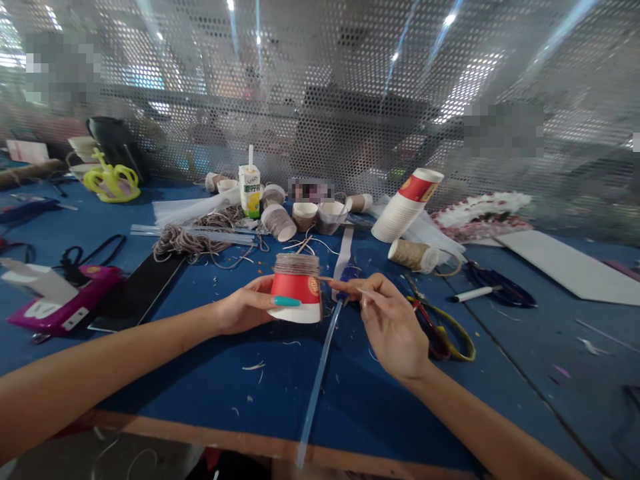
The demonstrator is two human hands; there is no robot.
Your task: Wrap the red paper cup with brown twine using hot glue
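A red and white paper cup (296, 290) is held above the blue table by my left hand (249, 305), its thumb with a teal nail across the cup's side. Grey-brown cord is wound round the cup's upper part. To the right of the cup, my right hand (393, 320) pinches a thin cord (325, 279) that runs to the cup. Below and between the hands lies a glue gun, its blue body partly hidden behind my right fingers, with a long clear glue stick (320, 373) pointing toward the front edge.
Scissors (457, 337) lie right of my right hand. Behind stand a drink carton (250, 191), several cord-wrapped cups and a leaning cup stack (400, 215). A cord bundle (183, 241), black strip (145, 287) and purple power strip (75, 303) are at left.
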